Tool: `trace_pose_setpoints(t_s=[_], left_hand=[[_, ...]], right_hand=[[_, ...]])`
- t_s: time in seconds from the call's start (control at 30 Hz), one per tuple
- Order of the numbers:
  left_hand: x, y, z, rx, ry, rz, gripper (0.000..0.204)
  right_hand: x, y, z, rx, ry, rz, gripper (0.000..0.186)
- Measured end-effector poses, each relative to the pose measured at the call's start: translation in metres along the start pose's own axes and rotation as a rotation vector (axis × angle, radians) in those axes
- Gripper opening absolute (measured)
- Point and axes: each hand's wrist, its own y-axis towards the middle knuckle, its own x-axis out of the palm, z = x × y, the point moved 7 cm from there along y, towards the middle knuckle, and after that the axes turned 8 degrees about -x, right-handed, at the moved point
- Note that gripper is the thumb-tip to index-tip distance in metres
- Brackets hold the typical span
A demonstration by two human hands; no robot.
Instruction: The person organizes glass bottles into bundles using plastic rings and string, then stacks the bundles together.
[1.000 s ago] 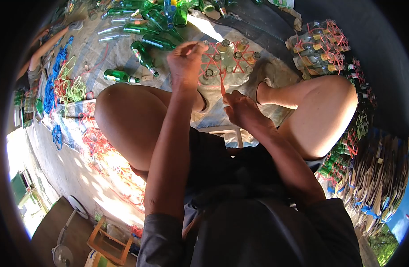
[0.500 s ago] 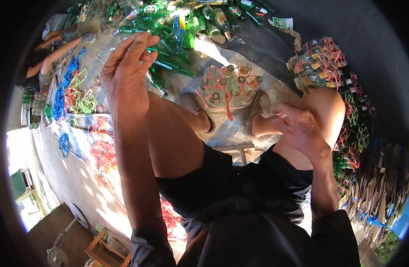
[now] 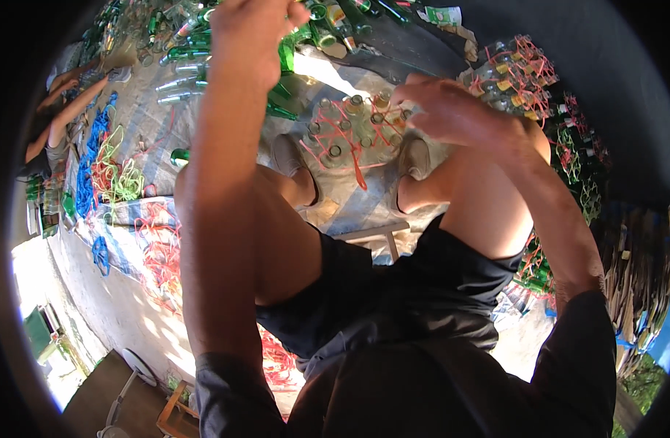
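My left hand is raised high, at the pile of green bottles, with its fingertips partly beyond the view; whether it grips anything is hidden. Between my shoes, a cluster of clear bottles stands upright, laced with red strap, and a loose red tail hangs down toward me. My right hand hovers beside the right side of that cluster, blurred, fingers apart and loosely bent, with nothing visible in them.
Strap-bound bottle bundles line the right, above stacked flattened cardboard. A co-worker's arms reach in at the left, near tangled blue and green straps. A wooden stool sits at lower left, a low frame between my legs.
A second ago my right hand held the red strap at the cluster; it let go, moved right, then upward. My left hand moved left from the cluster, then up toward the green bottle pile.
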Motion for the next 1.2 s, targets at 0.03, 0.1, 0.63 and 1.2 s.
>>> trace_pose_setpoints(t_s=[0.03,0.1,0.63,1.2], left_hand=[[-0.007,0.005,-0.013,-0.026,0.064,0.007,0.022],[-0.031,0.008,-0.035,-0.211,-0.068,0.126,0.016],[-0.063,0.002,0.007,-0.068,-0.598,0.260,0.012],[0.045,-0.025,-0.016,-0.076,-0.085,-0.228,0.015]], right_hand=[[0.014,0.010,0.003,-0.005,-0.015,0.003,0.032],[0.059,0.028,0.027,0.193,-0.151,-0.213,0.035],[0.125,0.039,0.045,0.188,-0.362,-0.040,0.017],[0.164,0.045,0.075,0.371,-0.419,-0.266,0.036]])
